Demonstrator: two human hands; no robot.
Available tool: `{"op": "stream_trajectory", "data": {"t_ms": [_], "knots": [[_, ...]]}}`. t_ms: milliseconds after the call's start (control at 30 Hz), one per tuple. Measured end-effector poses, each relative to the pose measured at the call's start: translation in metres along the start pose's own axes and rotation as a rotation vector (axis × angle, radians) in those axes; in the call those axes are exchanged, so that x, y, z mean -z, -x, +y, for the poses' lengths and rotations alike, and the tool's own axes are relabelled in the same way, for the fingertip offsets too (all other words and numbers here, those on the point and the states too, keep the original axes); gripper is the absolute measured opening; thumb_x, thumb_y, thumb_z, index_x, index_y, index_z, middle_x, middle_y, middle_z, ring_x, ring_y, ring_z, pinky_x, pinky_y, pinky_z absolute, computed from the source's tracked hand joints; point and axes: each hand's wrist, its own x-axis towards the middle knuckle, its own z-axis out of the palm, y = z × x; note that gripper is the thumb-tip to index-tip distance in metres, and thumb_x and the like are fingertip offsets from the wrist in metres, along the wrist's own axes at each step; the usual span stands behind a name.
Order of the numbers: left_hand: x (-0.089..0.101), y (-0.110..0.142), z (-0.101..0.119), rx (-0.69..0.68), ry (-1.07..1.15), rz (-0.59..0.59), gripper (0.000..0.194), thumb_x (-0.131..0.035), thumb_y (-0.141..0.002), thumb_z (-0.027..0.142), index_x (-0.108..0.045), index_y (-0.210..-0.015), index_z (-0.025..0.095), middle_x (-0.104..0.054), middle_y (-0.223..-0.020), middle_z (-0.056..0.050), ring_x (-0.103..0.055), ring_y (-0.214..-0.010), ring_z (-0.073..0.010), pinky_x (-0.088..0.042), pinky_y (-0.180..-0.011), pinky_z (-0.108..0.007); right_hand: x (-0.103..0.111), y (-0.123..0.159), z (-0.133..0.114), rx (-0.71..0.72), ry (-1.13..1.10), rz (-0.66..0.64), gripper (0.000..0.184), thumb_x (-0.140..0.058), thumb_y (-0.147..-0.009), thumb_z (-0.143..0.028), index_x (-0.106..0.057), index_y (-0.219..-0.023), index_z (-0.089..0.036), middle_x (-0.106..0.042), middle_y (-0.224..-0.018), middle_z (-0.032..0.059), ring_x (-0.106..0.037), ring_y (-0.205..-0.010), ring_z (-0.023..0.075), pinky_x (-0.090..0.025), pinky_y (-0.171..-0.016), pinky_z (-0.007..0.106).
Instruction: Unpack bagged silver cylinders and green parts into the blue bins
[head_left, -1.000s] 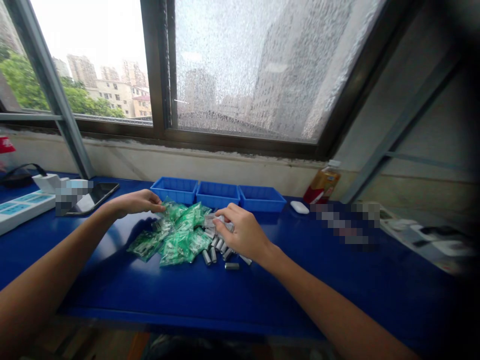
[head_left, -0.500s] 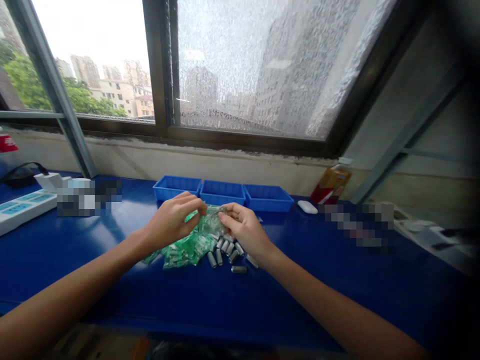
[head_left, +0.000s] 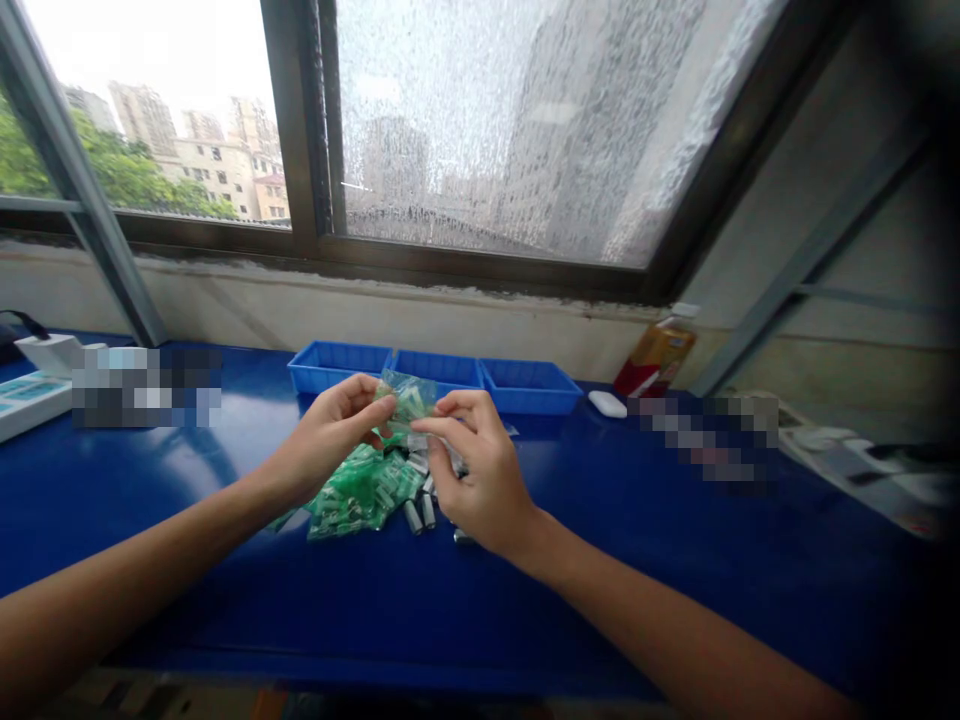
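Between my two hands, raised above the pile, is a small clear plastic bag (head_left: 409, 394) with pale pieces inside, too blurred to name. My left hand (head_left: 334, 428) pinches its left edge between thumb and fingers. At the bag's right and lower edge, the fingers of my right hand (head_left: 484, 470) grip it, partly covering it. Below lies a heap of green-tinted plastic bags (head_left: 358, 495) holding small parts. Several short silvery metal cylinders (head_left: 414, 517) lie loose beside the heap, some hidden behind my right hand.
Three blue plastic bins (head_left: 529, 385) stand in a row along the wall under the window. Right of them are a white rounded object (head_left: 607, 404) and a drink bottle (head_left: 660, 352). A white power strip (head_left: 34, 402) lies at the left on the blue table (head_left: 420, 620).
My left hand has moved right from the heap's far left side to meet my right hand. The small plastic bag is now lifted off the heap, held between both hands.
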Motion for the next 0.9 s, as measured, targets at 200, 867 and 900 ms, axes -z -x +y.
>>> {"op": "stream_trajectory", "data": {"t_ms": [200, 867, 900], "knots": [[0.002, 0.004, -0.002, -0.489, -0.498, -0.024, 0.008, -0.058, -0.078, 0.022, -0.051, -0.075, 0.017, -0.054, -0.077, -0.001, -0.051, -0.071, -0.0117, -0.043, -0.062, -0.024, 0.0, -0.009, 0.0, -0.523, -0.451, -0.152, 0.04, -0.037, -0.086, -0.043, -0.058, -0.066, -0.015, -0.052, -0.065, 0.0025, -0.05, -0.062, 0.0125, -0.042, -0.061, 0.028], [0.005, -0.001, -0.003, -0.456, -0.606, 0.047, 0.015, -0.048, -0.085, 0.027, -0.057, -0.081, 0.016, -0.058, -0.075, -0.003, -0.052, -0.07, -0.0131, -0.041, -0.062, -0.026, 0.002, -0.007, 0.005, -0.485, -0.426, -0.161, 0.021, -0.052, -0.076, -0.027, -0.067, -0.086, -0.017, -0.052, -0.098, 0.0077, -0.052, -0.09, 0.0171, -0.044, -0.064, 0.025], [0.005, 0.0, -0.003, -0.572, -0.686, 0.051, 0.013, -0.049, -0.085, 0.024, -0.058, -0.083, 0.016, -0.059, -0.077, -0.003, -0.052, -0.073, -0.0138, -0.041, -0.066, -0.027, 0.001, -0.007, 0.006, -0.56, -0.47, -0.154, 0.025, -0.05, -0.078, -0.035, -0.066, -0.081, -0.016, -0.053, -0.094, 0.0078, -0.052, -0.087, 0.0171, -0.044, -0.062, 0.025]]}}
